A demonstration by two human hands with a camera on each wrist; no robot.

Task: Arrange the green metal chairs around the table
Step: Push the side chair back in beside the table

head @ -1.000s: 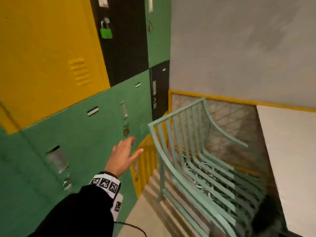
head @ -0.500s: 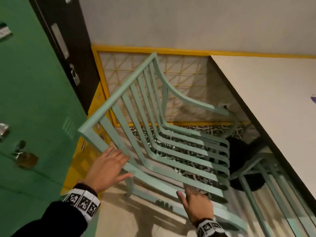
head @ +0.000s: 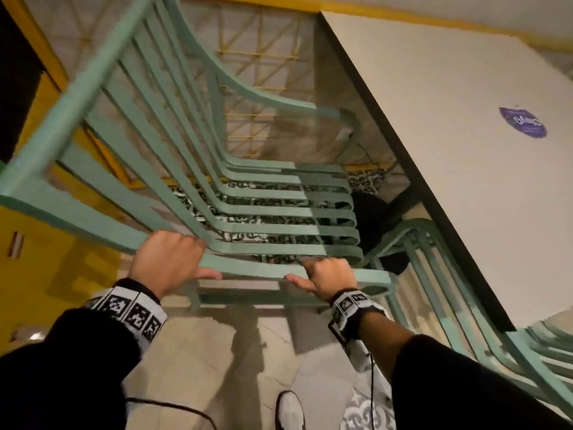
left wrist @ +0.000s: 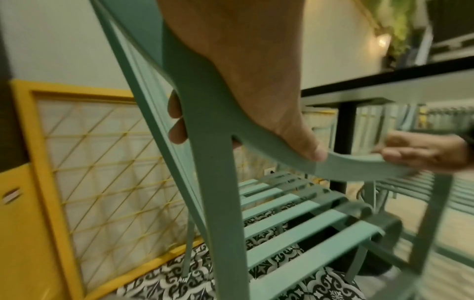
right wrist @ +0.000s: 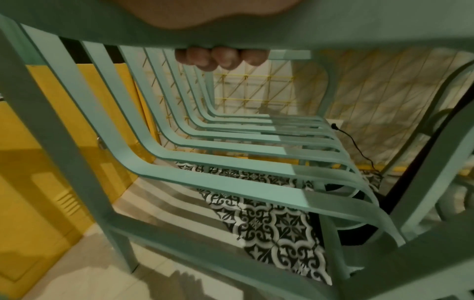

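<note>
Both hands on the near armrest of the green slatted metal chair. Left hand grips the rail where it curves up into the backrest, fingers curled over the top and poking through between the slats, thumb lying along the near side of the rail. Right hand grips the same rail further toward the front end, fingers wrapped over and under it, thumb stretched out to the left along the near edge. Both wrists carry bands with black-and-white markers; black sleeves; a thin cable runs off each wrist. A white shoe shows at the bottom of the head view on the pale floor tiles. Cannot tell whether the chair's legs are on the floor or lifted. Chair sits side-on to the person, backrest on the left toward the yellow locker, seat front pointing at the white tabletop on the right, front edge just beside its dark rim. A second green chair is just right of the right hand, partly under the tabletop. Patterned black-and-white floor tiles under the seat. Purple round sticker on the tabletop. Beyond the chair, a yellow-framed lattice panel on the wall.
</note>
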